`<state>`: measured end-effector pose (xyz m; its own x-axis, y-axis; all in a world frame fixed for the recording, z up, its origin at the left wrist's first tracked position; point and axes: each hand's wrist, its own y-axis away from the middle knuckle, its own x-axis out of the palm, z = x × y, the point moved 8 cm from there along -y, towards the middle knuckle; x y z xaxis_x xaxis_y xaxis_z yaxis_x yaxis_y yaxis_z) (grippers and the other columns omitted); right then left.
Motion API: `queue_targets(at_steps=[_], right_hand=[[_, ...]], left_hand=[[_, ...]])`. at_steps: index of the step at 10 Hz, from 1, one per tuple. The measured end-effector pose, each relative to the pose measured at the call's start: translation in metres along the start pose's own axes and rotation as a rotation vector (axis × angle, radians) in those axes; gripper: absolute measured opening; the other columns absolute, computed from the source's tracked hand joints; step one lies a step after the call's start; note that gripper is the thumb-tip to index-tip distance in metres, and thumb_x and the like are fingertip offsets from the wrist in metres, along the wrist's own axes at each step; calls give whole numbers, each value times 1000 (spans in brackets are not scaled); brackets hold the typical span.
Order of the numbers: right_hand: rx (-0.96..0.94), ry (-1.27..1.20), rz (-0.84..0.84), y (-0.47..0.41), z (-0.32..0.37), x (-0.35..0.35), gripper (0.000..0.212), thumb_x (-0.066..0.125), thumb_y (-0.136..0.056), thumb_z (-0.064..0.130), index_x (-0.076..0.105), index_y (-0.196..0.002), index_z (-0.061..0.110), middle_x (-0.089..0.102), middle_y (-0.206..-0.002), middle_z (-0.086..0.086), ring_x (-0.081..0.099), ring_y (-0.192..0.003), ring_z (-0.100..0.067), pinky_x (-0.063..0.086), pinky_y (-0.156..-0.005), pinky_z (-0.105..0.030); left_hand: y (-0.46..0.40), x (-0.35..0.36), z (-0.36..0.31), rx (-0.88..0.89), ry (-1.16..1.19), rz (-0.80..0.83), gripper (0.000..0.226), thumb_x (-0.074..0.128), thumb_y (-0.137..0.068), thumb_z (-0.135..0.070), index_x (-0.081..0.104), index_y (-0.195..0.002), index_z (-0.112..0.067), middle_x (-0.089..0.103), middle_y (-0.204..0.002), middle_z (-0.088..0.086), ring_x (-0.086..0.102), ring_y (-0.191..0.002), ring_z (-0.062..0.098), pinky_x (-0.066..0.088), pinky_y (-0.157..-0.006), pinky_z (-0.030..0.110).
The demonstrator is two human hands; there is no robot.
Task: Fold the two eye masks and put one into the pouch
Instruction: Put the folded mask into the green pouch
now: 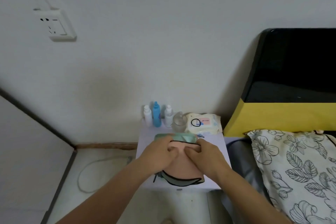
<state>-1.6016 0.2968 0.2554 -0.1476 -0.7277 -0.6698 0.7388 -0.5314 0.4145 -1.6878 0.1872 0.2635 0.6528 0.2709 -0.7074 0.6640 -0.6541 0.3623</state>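
A pink pouch [183, 167] lies in the middle of a small lavender bedside table [212, 143]. My left hand [158, 154] and my right hand [205, 156] both grip its far edge, fingers curled at the mouth. A folded green eye mask with black trim [180, 137] sits at that mouth, just beyond my fingers; how far in it is I cannot tell. The second green eye mask [181, 181] lies at the table's near edge, half hidden under the pouch.
At the back of the table stand three small bottles [156, 114], a glass jar [179, 121] and a wet-wipes pack [203, 122] with a black hair tie on it. A bed with a floral pillow [291, 165] adjoins on the right. A cable [85, 174] loops on the floor at the left.
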Motion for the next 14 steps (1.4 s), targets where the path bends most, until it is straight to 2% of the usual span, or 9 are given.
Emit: queue_targets(at_steps=[2,4,5,7,9,11,12,13,14], right_hand=[[50,-2,44,-57,-17,22,33,52,-87,39,59,-107,13,68,-107,-7,60,-99,-26,49,-87,-35],[69,33,100,-109,-41,51,33,54,-86,39,36,-62,28,54,-75,3,51,-77,-20,38,-68,-28],[88,57,144,-132,-55,69,36,54,-87,39,32,-61,29,44,-65,10,50,-76,-19,36,-67,-27],[111,120,240,-170,-82,107,27,53,-87,33,57,-100,10,66,-99,-8,59,-87,-24,40,-69,-27],[126,267,332,-194,-106,147,37,49,-91,35,58,-107,4,67,-109,-15,63,-100,-29,45,-75,-29],[175,229,365,-213,-128,179,31,48,-93,32,60,-100,5,66,-100,-14,60,-87,-24,41,-71,-26],[247,221,377,-218,-142,190,26,41,-97,24,46,-74,12,49,-91,-7,53,-79,-16,41,-79,-25],[240,232,361,-219,-145,196,24,42,-97,25,46,-75,16,53,-95,-11,57,-96,-23,46,-93,-32],[254,244,359,-218,-145,195,27,44,-95,27,42,-70,18,62,-112,-15,60,-103,-27,46,-85,-31]], left_hand=[[-56,17,28,-63,-19,89,33,43,-86,-25,49,-118,-18,60,-116,9,52,-95,21,36,-75,25],[-103,49,63,-143,-8,165,35,44,-86,-24,48,-120,-14,56,-123,12,53,-109,27,37,-83,26],[-123,66,80,-179,19,192,38,46,-85,-22,48,-122,-14,57,-125,13,53,-110,27,40,-86,28],[-151,106,113,-226,38,244,39,46,-86,-19,45,-124,-12,53,-128,14,51,-112,26,42,-96,33],[-167,145,142,-278,6,294,36,44,-89,-21,43,-123,-10,57,-124,14,55,-109,27,41,-86,27],[-181,169,163,-344,67,258,30,39,-92,-15,46,-121,-8,58,-122,15,54,-109,24,36,-79,19],[-184,176,169,-418,42,253,37,41,-92,-12,43,-128,-5,56,-128,17,52,-117,29,41,-90,27],[-188,180,173,-444,38,235,38,41,-92,-13,43,-129,-6,55,-130,17,51,-119,30,41,-92,29],[-189,181,176,-454,56,182,27,33,-95,-12,50,-116,-11,55,-128,16,52,-111,26,34,-81,20]])
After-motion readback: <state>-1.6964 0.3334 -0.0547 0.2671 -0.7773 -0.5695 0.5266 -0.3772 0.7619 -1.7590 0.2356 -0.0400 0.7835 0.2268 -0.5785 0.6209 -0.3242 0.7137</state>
